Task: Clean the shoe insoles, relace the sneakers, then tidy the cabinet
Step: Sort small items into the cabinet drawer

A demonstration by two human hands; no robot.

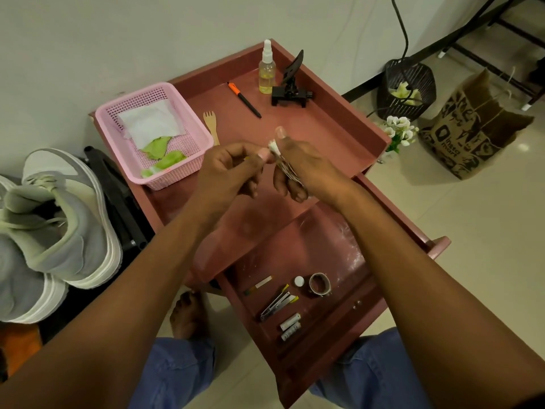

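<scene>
Pale floor tiles lie around the low red cabinet (339, 119), and its drawer (348, 329) is pulled open so you can sort it. Your right hand (309, 169) is closed around a small bundle (284, 168), maybe cotton buds; it is hard to tell. Your left hand (233, 169) pinches its white tip to pull one free. Both sneakers (56, 219) wait beside the cabinet, partly cut off.

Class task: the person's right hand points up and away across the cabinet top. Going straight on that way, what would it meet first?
Probably the black pen, which lies just beyond the right hand; the spray bottle stands further back. Depth is unclear, since the hand hovers above the surface.
</scene>
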